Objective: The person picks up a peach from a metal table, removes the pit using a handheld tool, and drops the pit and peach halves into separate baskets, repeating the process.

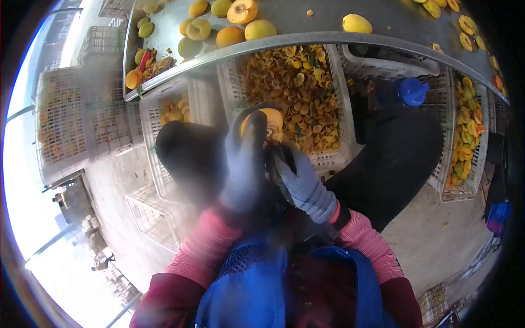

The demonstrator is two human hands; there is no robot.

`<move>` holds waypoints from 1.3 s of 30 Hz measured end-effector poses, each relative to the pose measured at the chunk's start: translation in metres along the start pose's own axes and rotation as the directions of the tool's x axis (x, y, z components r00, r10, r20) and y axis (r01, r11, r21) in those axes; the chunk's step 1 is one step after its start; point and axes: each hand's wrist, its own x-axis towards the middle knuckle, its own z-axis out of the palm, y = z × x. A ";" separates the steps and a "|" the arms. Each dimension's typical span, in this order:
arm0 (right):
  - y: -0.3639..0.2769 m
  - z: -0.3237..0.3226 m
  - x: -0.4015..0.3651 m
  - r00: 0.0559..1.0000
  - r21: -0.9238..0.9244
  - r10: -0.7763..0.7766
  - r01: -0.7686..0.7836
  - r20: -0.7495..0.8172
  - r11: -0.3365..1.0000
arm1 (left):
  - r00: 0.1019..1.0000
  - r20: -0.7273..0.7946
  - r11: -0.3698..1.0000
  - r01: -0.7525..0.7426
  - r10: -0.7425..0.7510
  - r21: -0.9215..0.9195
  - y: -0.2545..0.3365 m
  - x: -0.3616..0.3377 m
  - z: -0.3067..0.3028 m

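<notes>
A cut-open fruit half point(270, 124), orange with a brown centre, is held up in front of my lap. My left hand point(243, 158), in a grey-blue glove with dark fingertips, is closed round its left side. Just below the fruit, my right hand point(301, 177), gloved alike, has its fingers curled near the fruit's lower edge. Something dark lies between the hands, too blurred to make out. Behind them stands a white crate point(345, 109) full of brownish scooped pieces.
Whole and halved yellow fruits lie on a metal table point(306, 22) with a raised rim. A crate of yellow pieces point(467, 131) stands at the right, near a blue-lidded jug point(411, 92). Stacked crates point(63, 120) stand at the left. My knees flank the middle crate.
</notes>
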 end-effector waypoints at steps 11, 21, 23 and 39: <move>0.001 -0.009 -0.002 0.947 0.480 0.275 -0.322 0.167 0.816 | 0.959 0.228 0.985 0.173 -0.169 -0.002 0.055 0.027 -0.007; 0.013 -0.013 -0.010 0.571 0.571 -0.228 -0.818 0.789 -0.070 | 0.915 0.389 0.993 -0.087 0.110 -0.076 0.024 0.030 -0.005; 0.023 -0.014 -0.008 0.555 0.543 -0.243 -0.831 0.796 -0.120 | 0.905 0.401 0.989 -0.142 0.142 -0.032 0.015 0.031 -0.005; 0.014 -0.007 -0.005 0.575 0.591 -0.242 -0.807 0.782 -0.007 | 0.952 0.248 0.751 0.294 -0.178 -0.591 -0.003 -0.001 0.012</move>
